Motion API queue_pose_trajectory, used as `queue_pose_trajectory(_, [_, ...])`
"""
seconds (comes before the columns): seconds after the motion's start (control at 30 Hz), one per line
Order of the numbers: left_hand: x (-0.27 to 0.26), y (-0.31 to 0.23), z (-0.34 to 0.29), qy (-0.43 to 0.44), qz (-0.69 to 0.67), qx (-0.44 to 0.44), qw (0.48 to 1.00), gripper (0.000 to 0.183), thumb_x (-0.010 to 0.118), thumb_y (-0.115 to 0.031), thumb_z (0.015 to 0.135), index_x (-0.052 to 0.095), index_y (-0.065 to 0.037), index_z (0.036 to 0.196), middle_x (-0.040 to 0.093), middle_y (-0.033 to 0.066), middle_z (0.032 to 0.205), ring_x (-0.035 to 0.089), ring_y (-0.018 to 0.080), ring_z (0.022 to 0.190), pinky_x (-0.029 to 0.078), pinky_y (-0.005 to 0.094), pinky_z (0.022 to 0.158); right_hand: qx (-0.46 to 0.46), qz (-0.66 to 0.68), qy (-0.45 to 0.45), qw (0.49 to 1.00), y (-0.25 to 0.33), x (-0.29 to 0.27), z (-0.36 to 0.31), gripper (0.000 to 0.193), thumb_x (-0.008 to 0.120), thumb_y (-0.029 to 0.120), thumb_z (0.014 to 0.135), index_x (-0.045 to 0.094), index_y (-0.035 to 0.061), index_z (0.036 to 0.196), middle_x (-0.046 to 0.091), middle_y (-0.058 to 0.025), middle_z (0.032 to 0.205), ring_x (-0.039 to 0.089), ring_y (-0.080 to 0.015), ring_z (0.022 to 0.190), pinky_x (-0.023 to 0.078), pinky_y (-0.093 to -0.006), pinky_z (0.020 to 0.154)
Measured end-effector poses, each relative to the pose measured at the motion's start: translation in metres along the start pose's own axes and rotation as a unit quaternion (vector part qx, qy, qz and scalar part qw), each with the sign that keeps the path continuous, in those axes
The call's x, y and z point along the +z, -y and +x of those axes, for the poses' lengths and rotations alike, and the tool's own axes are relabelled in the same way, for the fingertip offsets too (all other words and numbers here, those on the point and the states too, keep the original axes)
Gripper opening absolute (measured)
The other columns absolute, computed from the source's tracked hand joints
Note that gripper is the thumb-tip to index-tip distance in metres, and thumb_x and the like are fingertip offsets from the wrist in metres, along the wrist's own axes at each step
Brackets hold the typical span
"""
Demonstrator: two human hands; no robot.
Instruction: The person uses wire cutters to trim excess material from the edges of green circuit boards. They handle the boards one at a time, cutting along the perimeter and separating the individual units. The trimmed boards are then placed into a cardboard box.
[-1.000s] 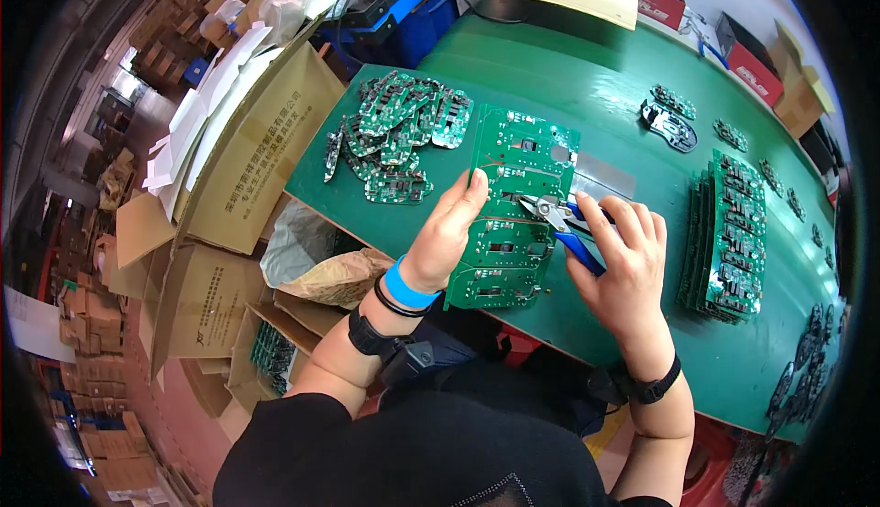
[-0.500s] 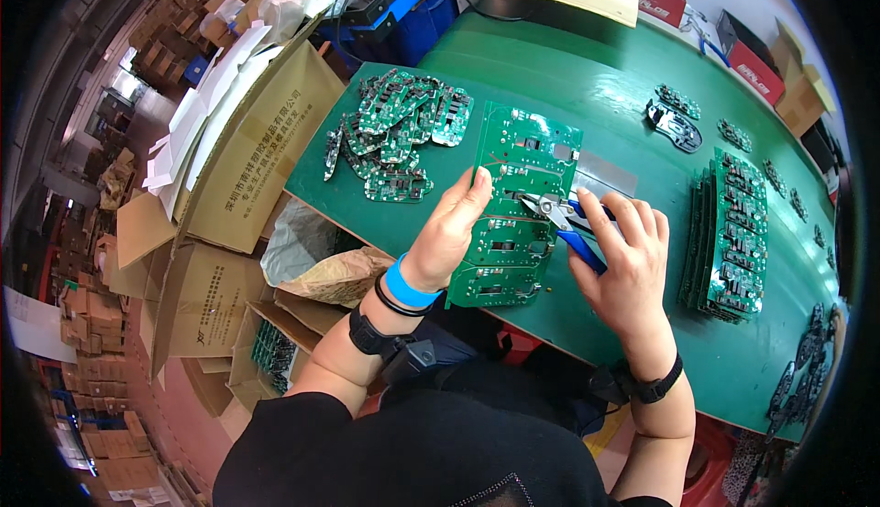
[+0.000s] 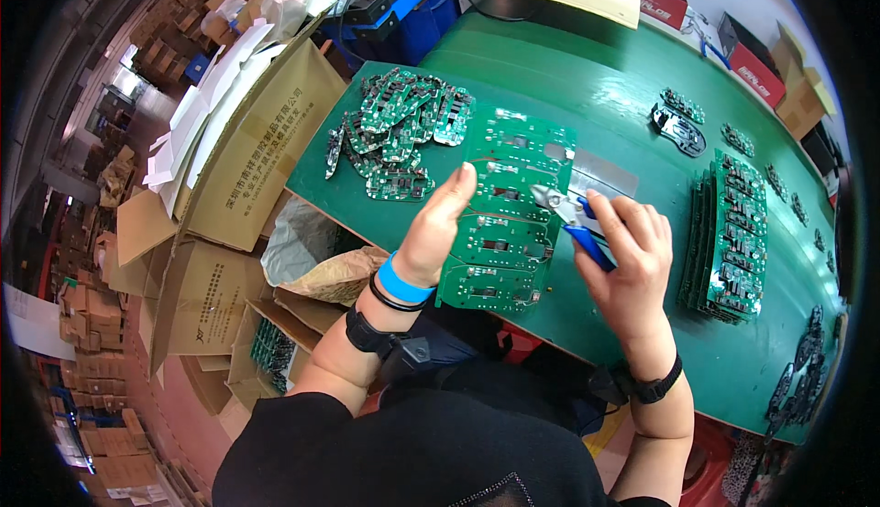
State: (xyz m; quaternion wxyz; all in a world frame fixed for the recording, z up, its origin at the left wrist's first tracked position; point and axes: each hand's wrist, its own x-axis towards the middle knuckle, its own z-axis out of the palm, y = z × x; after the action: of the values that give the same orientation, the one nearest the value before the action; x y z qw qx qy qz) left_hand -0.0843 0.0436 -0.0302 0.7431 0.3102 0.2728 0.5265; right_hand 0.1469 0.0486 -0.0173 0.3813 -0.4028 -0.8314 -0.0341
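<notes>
A green circuit board panel (image 3: 513,209) with several sections spans the space between my hands, over the table's near side. My left hand (image 3: 433,236) grips its left edge, thumb along the top face and the other fingers hidden beneath. In my right hand (image 3: 632,264) are blue-handled cutting pliers (image 3: 587,239), their metal jaws pointing left over the panel's middle. The jaw tips look slightly apart; whether they touch the board I cannot tell. A flat grey plate (image 3: 605,173) lies just beyond the pliers.
Loose circuit boards (image 3: 403,126) form a heap at the left of the green table (image 3: 550,62). On the right stands a stack of board panels (image 3: 738,232). A black mouse-shaped shell (image 3: 678,131) and smaller boards lie farther back. An open cardboard box (image 3: 261,140) stands beside the table's left edge.
The panel has shifted slightly left and its face has turned a little. The pliers' jaws have drawn away from the slot near the panel's middle, a little to the right.
</notes>
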Motion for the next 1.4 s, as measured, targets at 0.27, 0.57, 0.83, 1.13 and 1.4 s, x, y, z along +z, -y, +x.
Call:
queue_pose_trajectory(0.27, [-0.015,-0.002,-0.005,0.091,-0.271,-0.041,0.957,0.069,0.026,-0.052,0.100,0.018,-0.005,0.149,0.025,0.0307,0.148,0.063,0.0389,0.105,0.060,0.0476,0.073,0.052,0.002,0.029,0.998,-0.010,0.008,-0.004,0.048,0.074,0.016,0.065,0.063,0.0076,0.112,0.058,-0.0088,0.098,0.056,-0.0265,0.087,0.041,-0.0379,0.074])
queue_pose_trajectory(0.57, [-0.013,0.003,0.001,0.110,-0.297,-0.038,0.948,0.069,0.026,-0.053,0.100,0.019,-0.006,0.150,0.022,0.0302,0.149,0.062,0.0406,0.105,0.060,0.0495,0.075,0.069,-0.004,0.042,0.997,-0.007,0.007,-0.003,0.049,0.073,0.016,0.067,0.063,0.0075,0.114,0.058,-0.0090,0.100,0.055,-0.0273,0.091,0.041,-0.0383,0.078])
queue_pose_trajectory(0.83, [-0.014,-0.017,0.010,0.043,-0.170,-0.013,0.985,0.068,0.026,-0.054,0.099,0.031,-0.005,0.145,0.043,0.0224,0.141,0.052,0.0394,0.120,0.047,0.0543,0.096,0.025,0.043,0.028,0.998,-0.005,-0.004,0.005,0.054,0.073,0.016,0.063,0.062,0.0069,0.116,0.058,-0.0103,0.103,0.055,-0.0291,0.094,0.039,-0.0412,0.087])
queue_pose_trajectory(1.13, [0.004,-0.006,0.020,-0.026,0.018,0.060,0.998,0.053,0.027,-0.044,0.103,0.039,-0.008,0.140,0.053,0.0142,0.131,0.058,0.0275,0.114,0.050,0.0423,0.095,-0.023,-0.019,0.091,0.995,0.008,0.004,-0.002,0.064,0.075,0.019,0.059,0.058,0.0098,0.121,0.056,-0.0077,0.107,0.052,-0.0262,0.100,0.038,-0.0433,0.088])
queue_pose_trajectory(1.4, [0.008,-0.007,0.021,-0.005,0.047,0.073,0.996,0.051,0.027,-0.041,0.104,0.038,-0.007,0.140,0.052,0.0141,0.133,0.058,0.0266,0.114,0.050,0.0413,0.095,-0.025,-0.031,0.102,0.994,0.008,0.001,-0.002,0.066,0.075,0.020,0.059,0.057,0.0097,0.122,0.056,-0.0078,0.108,0.052,-0.0264,0.100,0.037,-0.0432,0.088])
